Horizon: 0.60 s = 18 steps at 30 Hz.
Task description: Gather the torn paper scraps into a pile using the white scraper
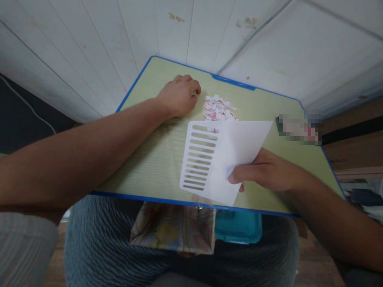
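Observation:
My right hand [263, 169] grips a white sheet with a column of long slots [224, 155], thumb on its face and fingers behind. The sheet is tilted above the near half of the table, its upper edge covering the lower part of a heap of small paper scraps [220, 107]. Left of that heap, my left hand [181, 95] rests near the far side of the table with its fingers curled in. Whatever those fingers may hold is too small to make out.
The pale, blue-edged table [149, 167] stands against a white panelled wall [134, 36]. A blurred-out item [297, 128] lies at its right edge. Below the front edge, a patterned fabric bag [176, 231] and a turquoise plastic container [239, 227] are over my lap.

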### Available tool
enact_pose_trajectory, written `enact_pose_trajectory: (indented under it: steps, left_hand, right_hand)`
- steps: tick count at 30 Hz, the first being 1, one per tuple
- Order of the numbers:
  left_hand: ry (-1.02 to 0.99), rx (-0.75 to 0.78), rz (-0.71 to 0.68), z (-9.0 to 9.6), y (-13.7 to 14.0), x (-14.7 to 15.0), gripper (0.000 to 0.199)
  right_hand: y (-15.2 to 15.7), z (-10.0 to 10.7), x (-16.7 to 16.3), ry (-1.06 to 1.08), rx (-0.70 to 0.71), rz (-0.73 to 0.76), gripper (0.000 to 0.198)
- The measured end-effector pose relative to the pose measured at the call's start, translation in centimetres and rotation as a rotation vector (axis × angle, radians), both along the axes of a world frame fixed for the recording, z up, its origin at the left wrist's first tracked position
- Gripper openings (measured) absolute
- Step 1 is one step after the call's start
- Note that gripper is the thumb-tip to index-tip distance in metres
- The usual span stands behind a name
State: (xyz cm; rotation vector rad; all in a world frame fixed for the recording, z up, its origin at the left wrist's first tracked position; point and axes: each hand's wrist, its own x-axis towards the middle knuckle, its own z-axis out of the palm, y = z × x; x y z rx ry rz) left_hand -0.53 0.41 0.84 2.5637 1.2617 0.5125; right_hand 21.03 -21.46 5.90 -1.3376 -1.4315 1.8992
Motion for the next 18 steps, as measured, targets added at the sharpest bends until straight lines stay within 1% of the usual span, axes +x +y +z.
enact_pose_trajectory:
  steps: [4,9,11,15,17,18]
  left_hand:
    - [0.051,-0.003,0.021,0.5,-0.5,0.3,0.043]
    - [0.024,0.015,0.004,0.1,0.0,0.1,0.039]
    - [0.015,0.023,-0.001,-0.2,0.2,0.0,0.038]
    - [-0.008,0.031,-0.015,-0.5,0.6,0.0,0.035]
    - [-0.014,0.035,-0.024,-0.5,0.6,0.0,0.035]
    - [-0.014,0.037,-0.027,-0.5,0.6,0.0,0.036]
  right_hand:
    - [-0.3,0.0,-0.2,0.01,0.074,0.016,0.004]
    - [-0.7,0.1,-0.6,0.043,0.175,0.061,0.013]
    - [-0.7,0.0,-0.7,0.071,0.214,0.112,0.018]
    - [-0.6,-0.3,-0.7,0.092,0.356,0.312,0.021]
    - [-0.7,-0.4,-0.5,0.098,0.379,0.355,0.021]
    - [-0.8,-0.4,-0.4,0.111,0.366,0.342,0.02]
